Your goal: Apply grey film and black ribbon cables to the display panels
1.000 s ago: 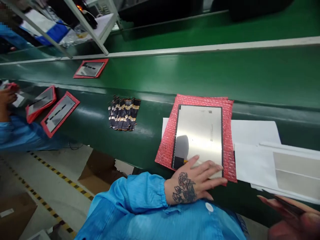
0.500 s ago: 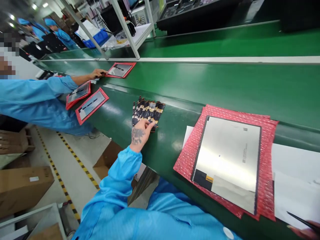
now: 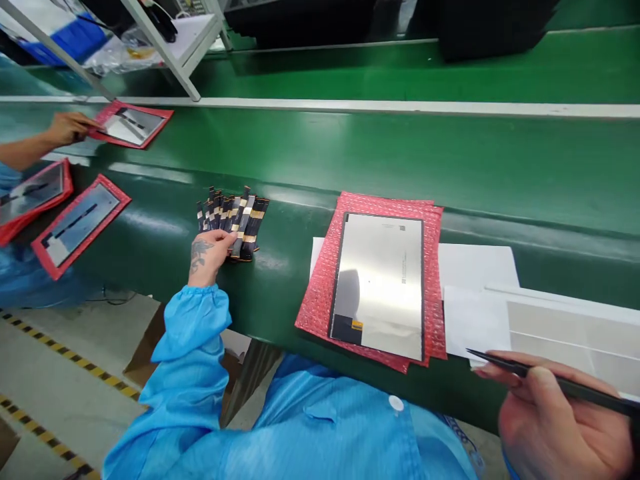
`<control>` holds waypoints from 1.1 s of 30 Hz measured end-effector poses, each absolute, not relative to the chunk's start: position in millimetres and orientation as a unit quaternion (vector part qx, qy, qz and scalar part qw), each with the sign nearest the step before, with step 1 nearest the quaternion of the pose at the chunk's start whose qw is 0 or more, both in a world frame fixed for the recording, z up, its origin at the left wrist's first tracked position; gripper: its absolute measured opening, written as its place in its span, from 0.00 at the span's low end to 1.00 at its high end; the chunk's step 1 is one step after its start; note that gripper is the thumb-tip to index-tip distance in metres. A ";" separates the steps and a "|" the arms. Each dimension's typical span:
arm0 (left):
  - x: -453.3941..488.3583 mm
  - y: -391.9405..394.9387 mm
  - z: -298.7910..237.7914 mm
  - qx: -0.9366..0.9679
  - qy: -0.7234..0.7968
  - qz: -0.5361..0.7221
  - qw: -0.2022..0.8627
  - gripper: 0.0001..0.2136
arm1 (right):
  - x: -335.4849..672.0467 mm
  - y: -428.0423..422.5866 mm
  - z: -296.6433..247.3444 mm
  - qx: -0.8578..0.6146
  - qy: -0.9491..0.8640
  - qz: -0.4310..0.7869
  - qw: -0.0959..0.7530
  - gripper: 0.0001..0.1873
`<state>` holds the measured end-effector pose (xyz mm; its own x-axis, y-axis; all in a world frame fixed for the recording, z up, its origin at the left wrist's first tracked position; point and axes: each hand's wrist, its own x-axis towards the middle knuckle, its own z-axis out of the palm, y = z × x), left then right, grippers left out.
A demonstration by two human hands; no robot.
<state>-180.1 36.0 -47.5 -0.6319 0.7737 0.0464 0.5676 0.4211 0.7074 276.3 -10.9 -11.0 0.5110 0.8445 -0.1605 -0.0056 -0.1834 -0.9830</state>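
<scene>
My left hand [image 3: 209, 252] is at the near edge of a fanned pile of black and gold flex cables [image 3: 257, 220]. Its thumb and forefinger pinch one flex cable [image 3: 244, 223], which lies over the others. In my right hand [image 3: 563, 413], at the lower right, are black pointed tweezers [image 3: 520, 368], their tip pointing left above white paper. Between my hands a display panel [image 3: 383, 287] lies with its silvery back up. Near its lower left corner it has a black patch with a gold connector. Under it are sheets of red bubble wrap [image 3: 320, 293].
White sheets [image 3: 475, 263] and a pale flat panel [image 3: 570, 333] lie at the right. On the left, a co-worker's hand [image 3: 70, 128] touches a panel on red wrap [image 3: 135, 127]; another wrapped panel [image 3: 83, 223] lies nearer. A white rail [image 3: 350, 105] and shelf frame [image 3: 165, 57] stand behind.
The view has swung to the right, so things appear further left. My right hand with the tweezers has come well into view. A flex cable now shows between my left thumb and forefinger.
</scene>
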 end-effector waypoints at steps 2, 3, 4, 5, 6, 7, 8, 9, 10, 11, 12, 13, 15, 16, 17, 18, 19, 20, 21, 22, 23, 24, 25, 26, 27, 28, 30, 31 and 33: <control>-184.0 35.9 -40.2 0.383 0.848 0.344 0.128 0.10 | 276.0 -10.6 -10.6 -0.659 -0.312 0.386 0.566 0.17; -184.5 35.8 -35.4 0.369 0.858 0.342 0.104 0.08 | 276.9 -11.1 -11.6 -0.650 -0.319 0.388 0.571 0.16; -183.3 35.3 -30.1 0.358 0.860 0.356 0.076 0.08 | 278.4 -11.8 -12.9 -0.639 -0.332 0.391 0.573 0.14; -179.5 34.3 -24.6 0.347 0.853 0.386 0.050 0.07 | 280.0 -12.4 -14.0 -0.625 -0.354 0.397 0.571 0.14; -172.7 32.5 -19.0 0.336 0.837 0.430 0.035 0.08 | 281.3 -12.7 -14.3 -0.612 -0.382 0.403 0.563 0.13; -162.3 29.8 -13.6 0.328 0.811 0.483 0.041 0.09 | 281.5 -12.2 -13.4 -0.599 -0.410 0.411 0.551 0.14; -148.2 26.1 -8.6 0.323 0.779 0.533 0.069 0.10 | 280.2 -10.8 -11.3 -0.589 -0.432 0.423 0.536 0.13; -130.5 21.5 -4.3 0.322 0.747 0.570 0.117 0.13 | 276.9 -8.2 -7.8 -0.583 -0.449 0.441 0.514 0.11; -109.9 16.4 -0.7 0.326 0.718 0.588 0.181 0.15 | 271.7 -4.5 -3.5 -0.578 -0.465 0.464 0.484 0.08; -87.5 11.2 1.9 0.336 0.699 0.576 0.259 0.16 | 264.5 0.3 1.1 -0.571 -0.486 0.495 0.440 0.07; -64.3 6.4 3.5 0.349 0.684 0.543 0.341 0.15 | 255.9 5.9 5.3 -0.559 -0.510 0.528 0.386 0.08; -41.8 2.6 4.1 0.363 0.664 0.492 0.430 0.14 | 246.5 12.0 8.6 -0.541 -0.536 0.561 0.324 0.11; -3.3 -1.1 3.1 0.381 0.604 0.416 0.563 0.13 | 228.3 24.2 10.7 -0.496 -0.576 0.613 0.214 0.14; 11.1 -0.8 1.7 0.384 0.572 0.393 0.609 0.12 | 220.9 29.7 9.7 -0.476 -0.583 0.635 0.177 0.15; 22.0 0.6 0.1 0.384 0.546 0.380 0.640 0.12 | 215.4 34.6 7.8 -0.461 -0.581 0.653 0.154 0.16; 29.4 2.7 -1.5 0.383 0.527 0.374 0.660 0.11 | 211.7 38.7 5.3 -0.452 -0.575 0.668 0.140 0.16; 33.8 5.1 -3.3 0.384 0.517 0.370 0.670 0.11 | 209.8 42.2 2.9 -0.445 -0.568 0.680 0.129 0.17; 35.9 7.2 -5.1 0.387 0.511 0.365 0.675 0.10 | 209.5 44.9 0.7 -0.441 -0.559 0.691 0.123 0.17; 36.2 8.5 -7.0 0.393 0.509 0.358 0.677 0.10 | 210.4 47.1 -1.2 -0.440 -0.550 0.700 0.117 0.18; 35.5 8.6 -9.3 0.406 0.509 0.352 0.673 0.09 | 211.9 48.8 -2.8 -0.441 -0.542 0.707 0.112 0.18; 34.1 7.3 -12.2 0.428 0.516 0.349 0.655 0.09 | 213.7 50.3 -4.3 -0.442 -0.535 0.712 0.107 0.18; 32.6 4.2 -15.8 0.462 0.530 0.352 0.618 0.08 | 215.5 51.5 -6.0 -0.444 -0.531 0.714 0.102 0.19; 31.3 -0.6 -20.3 0.509 0.549 0.358 0.558 0.09 | 217.1 52.5 -8.0 -0.449 -0.530 0.712 0.099 0.19; 30.2 -6.7 -25.5 0.567 0.567 0.364 0.474 0.09 | 218.2 53.3 -10.4 -0.458 -0.537 0.702 0.099 0.19; 29.4 -13.9 -31.2 0.626 0.579 0.365 0.373 0.11 | 218.9 53.7 -13.1 -0.469 -0.553 0.681 0.104 0.18; 28.9 -21.6 -37.2 0.678 0.580 0.360 0.272 0.11 | 219.2 53.9 -16.1 -0.479 -0.577 0.651 0.115 0.17; 28.6 -35.8 -48.2 0.743 0.563 0.339 0.127 0.12 | 218.8 52.8 -22.0 -0.487 -0.644 0.572 0.143 0.13; 28.6 -41.4 -52.6 0.758 0.556 0.331 0.089 0.11 | 218.2 51.6 -24.6 -0.483 -0.679 0.531 0.154 0.10; 28.6 -48.1 -58.4 0.767 0.549 0.326 0.064 0.10 | 216.5 48.6 -28.5 -0.475 -0.735 0.461 0.146 0.07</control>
<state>28.6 -48.1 -58.4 0.1841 0.8840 0.4297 0.8008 -0.3884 0.4559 216.5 48.6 -28.5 -0.5055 0.8333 -0.2238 0.5635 0.1224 -0.8170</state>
